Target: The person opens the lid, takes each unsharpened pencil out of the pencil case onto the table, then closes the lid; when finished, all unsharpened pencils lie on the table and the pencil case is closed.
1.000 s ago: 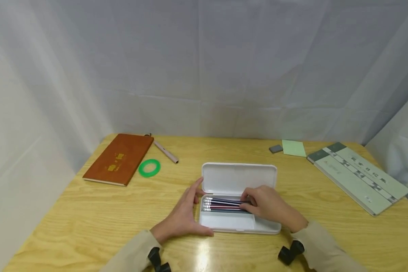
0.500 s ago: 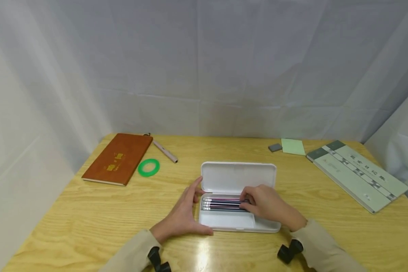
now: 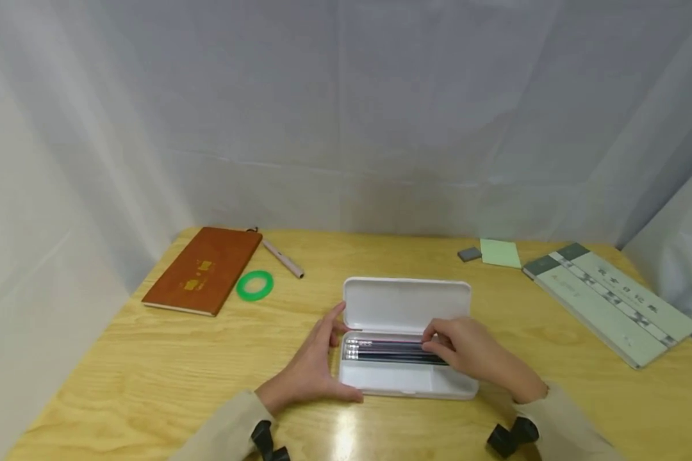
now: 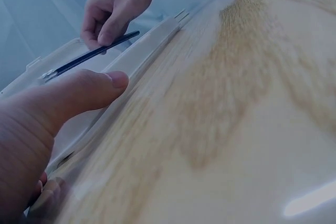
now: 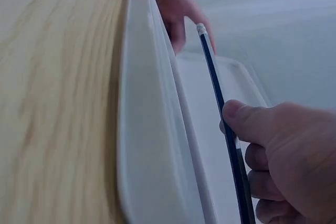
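An open white pencil case (image 3: 406,304) lies at the middle of the wooden table (image 3: 150,371), its lid laid back. My left hand (image 3: 317,368) grips the case's left end, thumb (image 4: 79,95) on the front rim and fingers behind. My right hand (image 3: 469,352) pinches several dark pencils (image 3: 389,351) near their right end. They are held level just above the tray, eraser ends to the left. In the right wrist view my thumb (image 5: 252,121) presses on a dark pencil (image 5: 218,93) above the case's rim (image 5: 142,129).
A brown notebook (image 3: 203,270), a green tape ring (image 3: 255,285) and a pen (image 3: 282,258) lie at the back left. A grey eraser (image 3: 469,254), green sticky notes (image 3: 499,252) and a pale green book (image 3: 608,301) lie at the back right. White cloth hangs behind.
My right hand has slid to the right along the pencils, and they now sit a little farther back over the tray. The left hand has kept its hold.
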`<state>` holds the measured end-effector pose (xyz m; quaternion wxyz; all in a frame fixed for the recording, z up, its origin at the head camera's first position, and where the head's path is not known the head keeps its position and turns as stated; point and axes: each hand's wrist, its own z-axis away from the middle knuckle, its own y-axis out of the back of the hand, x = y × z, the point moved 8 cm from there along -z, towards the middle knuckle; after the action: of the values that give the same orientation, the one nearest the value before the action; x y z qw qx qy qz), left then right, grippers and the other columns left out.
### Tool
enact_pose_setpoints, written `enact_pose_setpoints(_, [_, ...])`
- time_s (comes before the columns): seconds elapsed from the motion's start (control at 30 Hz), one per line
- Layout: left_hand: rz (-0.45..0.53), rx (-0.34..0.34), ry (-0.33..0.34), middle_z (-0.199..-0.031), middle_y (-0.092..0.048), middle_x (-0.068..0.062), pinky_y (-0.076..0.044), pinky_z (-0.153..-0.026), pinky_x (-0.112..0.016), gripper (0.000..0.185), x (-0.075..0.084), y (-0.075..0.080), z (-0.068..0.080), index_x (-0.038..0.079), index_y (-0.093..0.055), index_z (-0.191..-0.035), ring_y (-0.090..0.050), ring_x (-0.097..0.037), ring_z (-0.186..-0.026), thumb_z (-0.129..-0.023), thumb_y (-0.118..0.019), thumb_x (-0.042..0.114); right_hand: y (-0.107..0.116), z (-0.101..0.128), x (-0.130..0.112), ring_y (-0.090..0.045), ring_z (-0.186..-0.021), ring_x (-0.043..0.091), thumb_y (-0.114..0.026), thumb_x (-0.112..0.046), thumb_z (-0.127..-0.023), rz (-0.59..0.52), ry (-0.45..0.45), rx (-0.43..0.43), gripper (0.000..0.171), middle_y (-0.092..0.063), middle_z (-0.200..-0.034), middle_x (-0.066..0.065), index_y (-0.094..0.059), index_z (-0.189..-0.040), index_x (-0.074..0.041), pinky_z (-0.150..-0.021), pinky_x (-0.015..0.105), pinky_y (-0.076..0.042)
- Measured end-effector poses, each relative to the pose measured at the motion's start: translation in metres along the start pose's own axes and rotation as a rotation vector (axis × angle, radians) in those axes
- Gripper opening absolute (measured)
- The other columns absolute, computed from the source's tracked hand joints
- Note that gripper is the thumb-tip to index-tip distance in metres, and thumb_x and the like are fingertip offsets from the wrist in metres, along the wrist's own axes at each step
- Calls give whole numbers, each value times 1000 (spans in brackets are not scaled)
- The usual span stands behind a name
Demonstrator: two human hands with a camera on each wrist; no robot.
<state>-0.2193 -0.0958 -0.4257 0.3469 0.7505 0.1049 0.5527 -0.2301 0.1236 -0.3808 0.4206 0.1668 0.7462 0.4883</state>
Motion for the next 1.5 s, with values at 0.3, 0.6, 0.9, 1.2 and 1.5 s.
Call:
enact_pose_setpoints(0.3, [5,14,-12,-125,-49,6,-42,-87,-28,138,-1,-3,1,25,-11,-155,-43,-11,-99,-46,-94,45,31,60,62,-31,-52,-4,-71,-13,-86,93,-145,128,6,-38,-57,-16,-67,-85,-17,-50,19,-30])
enact_pose_setpoints(0.6, [-5,25,0,-125,-48,9,-42,-89,-28,139,-3,2,-1,28,-10,-155,-43,-11,-101,-46,-95,43,59,100,99,-29,-52,-6,-74,-6,-81,201,-121,227,17,-38,-57,-20,-64,-83,-20,-49,19,-30])
enact_pose_setpoints(0.9, [-11,8,-7,-125,-48,8,-42,-88,-28,139,-2,-1,-5,28,-10,-155,-42,-11,-100,-46,-94,44,55,102,107,-31,-53,-6,-74,-5,-81,199,-157,143,18,-41,-60,-18,-62,-84,-18,-50,20,-30])
enact_pose_setpoints(1.2, [-23,20,-30,-123,-49,6,-42,-86,-27,139,-1,2,-1,24,-10,-155,-42,-11,-98,-46,-94,46,41,69,67,-31,-52,-6,-71,-3,-82,116,-84,140,17,-38,-59,-17,-61,-94,-11,-47,19,-32])
enact_pose_setpoints(1.5, [-27,31,-61,-122,-50,4,-42,-86,-27,140,2,2,-1,21,-10,-155,-42,-11,-97,-46,-94,46,4,18,20,-57,-68,2,-64,-9,-90,84,60,-2,14,-67,-81,-8,-71,-101,-14,-61,25,-49])
